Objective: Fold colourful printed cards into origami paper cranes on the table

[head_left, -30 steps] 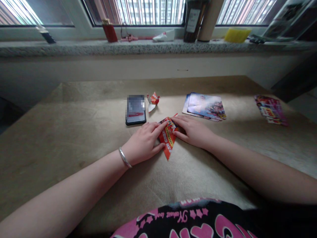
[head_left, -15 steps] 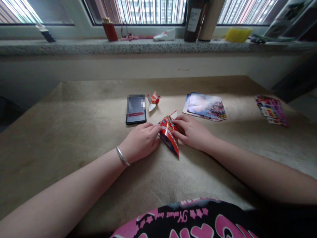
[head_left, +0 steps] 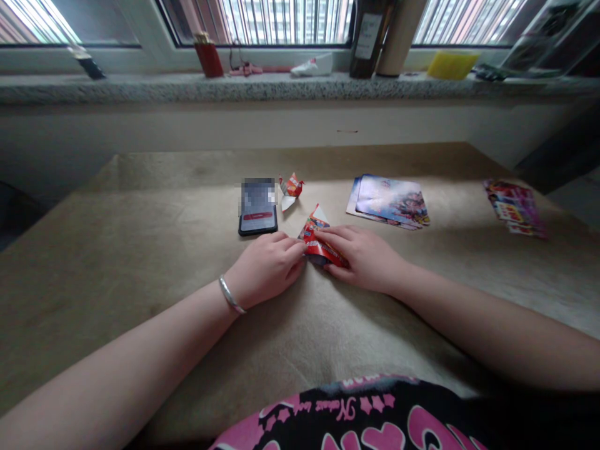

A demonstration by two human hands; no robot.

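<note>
A folded sheet of glossy red printed paper with a pale tip lies on the table between my hands. My left hand, a silver bangle at its wrist, pinches the paper's left edge. From the right, my right hand grips the same paper, fingers over its top and thumb at the near edge, hiding its right end. Just beyond the paper stands a small folded red-and-white paper figure, shaped like a bird. To its left lies a phone, its screen partly blurred.
A stack of glossy printed sheets lies at the back right of the table. Farther right are several colourful cards. On the stone windowsill stand a red lighter-shaped object, a dark bottle and a yellow block.
The red paper has turned, and its near corner has swung to the right under my right hand. My right fingers have moved across its top. My left hand has stayed almost still.
</note>
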